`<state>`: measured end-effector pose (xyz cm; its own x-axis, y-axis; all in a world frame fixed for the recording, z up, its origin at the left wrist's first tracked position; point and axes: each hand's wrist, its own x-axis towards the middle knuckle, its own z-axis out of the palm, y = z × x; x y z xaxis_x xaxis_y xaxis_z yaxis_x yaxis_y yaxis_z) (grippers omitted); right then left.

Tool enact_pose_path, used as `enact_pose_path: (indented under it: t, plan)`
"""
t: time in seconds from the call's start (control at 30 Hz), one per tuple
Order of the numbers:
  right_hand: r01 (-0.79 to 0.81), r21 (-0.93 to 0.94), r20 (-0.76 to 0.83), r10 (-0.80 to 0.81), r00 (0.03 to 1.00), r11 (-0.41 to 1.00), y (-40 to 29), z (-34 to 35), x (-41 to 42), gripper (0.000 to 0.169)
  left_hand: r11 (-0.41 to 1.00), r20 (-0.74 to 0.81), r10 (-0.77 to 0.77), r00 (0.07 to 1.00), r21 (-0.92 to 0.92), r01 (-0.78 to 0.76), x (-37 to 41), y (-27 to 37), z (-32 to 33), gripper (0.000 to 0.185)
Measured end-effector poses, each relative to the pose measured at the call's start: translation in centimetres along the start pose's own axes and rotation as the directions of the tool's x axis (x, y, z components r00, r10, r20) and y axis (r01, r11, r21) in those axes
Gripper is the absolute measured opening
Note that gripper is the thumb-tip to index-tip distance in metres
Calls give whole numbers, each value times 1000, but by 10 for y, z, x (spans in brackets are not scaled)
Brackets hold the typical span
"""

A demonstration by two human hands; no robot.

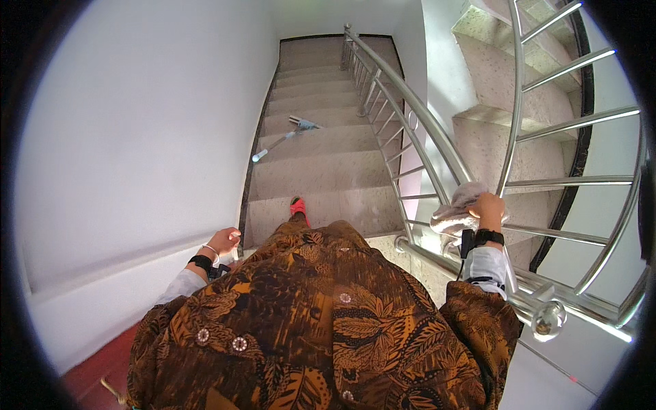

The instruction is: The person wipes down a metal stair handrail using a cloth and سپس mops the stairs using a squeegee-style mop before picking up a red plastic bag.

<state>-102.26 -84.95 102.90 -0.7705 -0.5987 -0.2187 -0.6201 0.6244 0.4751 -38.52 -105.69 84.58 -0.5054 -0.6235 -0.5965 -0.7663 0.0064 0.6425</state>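
My right hand (487, 209) grips a greyish cloth (456, 210) laid over the metal stair railing (430, 115), near the lower bend of the handrail. At the left, my left hand (225, 241) hangs beside the white wall with its fingers curled; whether it holds anything cannot be told. A light-blue-handled tool (305, 124), perhaps a squeegee or scraper, lies across a stair step ahead, its handle end towards the left wall.
Stone stairs (328, 166) descend in front, with a red shoe (297, 206) on a near step. A white wall (154, 113) bounds the left. Another stair flight (512, 148) shows behind the bars at right; a round metal knob (548, 320) caps the near post.
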Motion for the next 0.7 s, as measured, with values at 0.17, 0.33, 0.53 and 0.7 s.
enact_pose_path:
  t: [0.17,0.33,0.53,0.7]
  plan:
    - [-14,-101,1,15,1000,995,29,23,3,31,997,33,-18,999,-74,21,23,-27,33,24]
    - [-101,-173,-150,75,986,980,42,81,16,19,702,72,19,997,-711,38,39,-79,3,16]
    - [-241,-365,-245,157,957,899,68,163,6,26,983,-12,-167,986,-83,165,16,-42,51,18]
    - [-192,-292,-211,133,968,937,64,202,-8,30,932,20,-90,996,-351,91,32,-93,35,18]
